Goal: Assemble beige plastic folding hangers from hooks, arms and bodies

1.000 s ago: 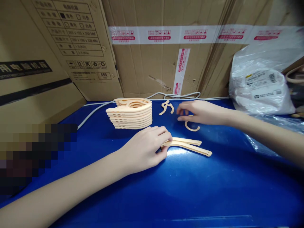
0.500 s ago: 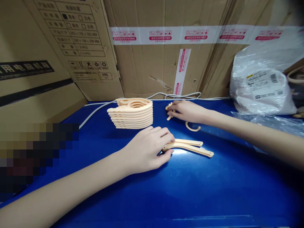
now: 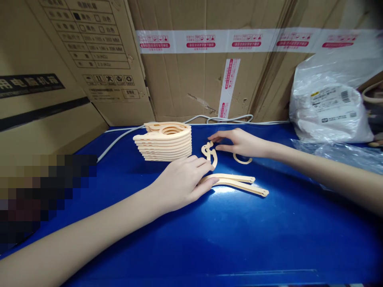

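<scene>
My left hand (image 3: pixel 187 183) is closed, its fingertips on the lower end of a small curved cream plastic hanger piece (image 3: pixel 214 158). Its thumb lies over the left ends of two long cream hanger arms (image 3: pixel 239 182), which rest side by side on the blue surface. What lies under the palm is hidden. Just above and right of the small piece is my right hand (image 3: pixel 239 142), thumb and fingers apart with nothing between them. A loose cream hook (image 3: pixel 243 161) lies below its wrist. Left of the hands stands a stack of folded cream hangers (image 3: pixel 164 145).
Cardboard boxes (image 3: pixel 185 79) wall off the back and left of the blue tabletop (image 3: pixel 233 247). A white cable (image 3: pixel 119 141) runs along the back edge. White plastic-wrapped goods (image 3: pixel 332 107) sit at the back right, with clear plastic film (image 3: pixel 338 155) in front.
The small curved piece has come toward me, from the right hand's fingers to the left hand's fingertips. The right hand has opened. The left hand has shifted slightly left and up.
</scene>
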{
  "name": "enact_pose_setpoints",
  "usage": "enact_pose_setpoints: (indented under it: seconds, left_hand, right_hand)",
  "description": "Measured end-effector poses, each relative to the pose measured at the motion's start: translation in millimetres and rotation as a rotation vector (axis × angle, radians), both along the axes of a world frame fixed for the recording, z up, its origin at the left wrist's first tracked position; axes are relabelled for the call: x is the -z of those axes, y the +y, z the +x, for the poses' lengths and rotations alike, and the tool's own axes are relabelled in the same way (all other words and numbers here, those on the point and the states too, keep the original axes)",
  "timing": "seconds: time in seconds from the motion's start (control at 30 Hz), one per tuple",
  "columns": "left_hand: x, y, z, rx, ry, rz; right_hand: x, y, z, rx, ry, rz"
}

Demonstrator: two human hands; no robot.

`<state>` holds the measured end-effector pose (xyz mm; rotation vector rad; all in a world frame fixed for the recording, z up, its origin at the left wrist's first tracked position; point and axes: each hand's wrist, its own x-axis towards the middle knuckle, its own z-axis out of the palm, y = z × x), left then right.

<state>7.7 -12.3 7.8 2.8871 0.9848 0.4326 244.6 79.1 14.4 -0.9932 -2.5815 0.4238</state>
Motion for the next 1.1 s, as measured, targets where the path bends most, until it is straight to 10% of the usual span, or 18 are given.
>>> enact_pose_setpoints:
  seconds: [0.1, 0.27, 0.4, 0.67, 0.93, 1.1]
  left_hand:
    - [1.2, 1, -1, 0.002, -0.003, 0.019]
    - [-1.5, 1, -3, 0.026, -0.028, 0.081]
    - [-6.2, -2, -2, 0.107, -0.029, 0.126]
    - [-4.6, -11, 3, 0.165, 0.035, 0.014]
    - [3.3, -6, 5, 0.136, -0.078, -0.023]
    - [3.7, -6, 7, 0.125, -0.043, 0.015]
  right_hand:
    - [-5, -15, 3, -0.025, 0.066, -0.058]
    - [-16, -26, 22, -0.044, -0.363, 0.375]
    - [-20, -25, 35, -0.036, -0.610, 0.426]
    - [-19, -23, 30, -0.013, -0.531, 0.500]
    - [5, -42, 1, 0.195, 0.546, -0.283]
    - [15, -48, -9, 0.244, 0.660, -0.473]
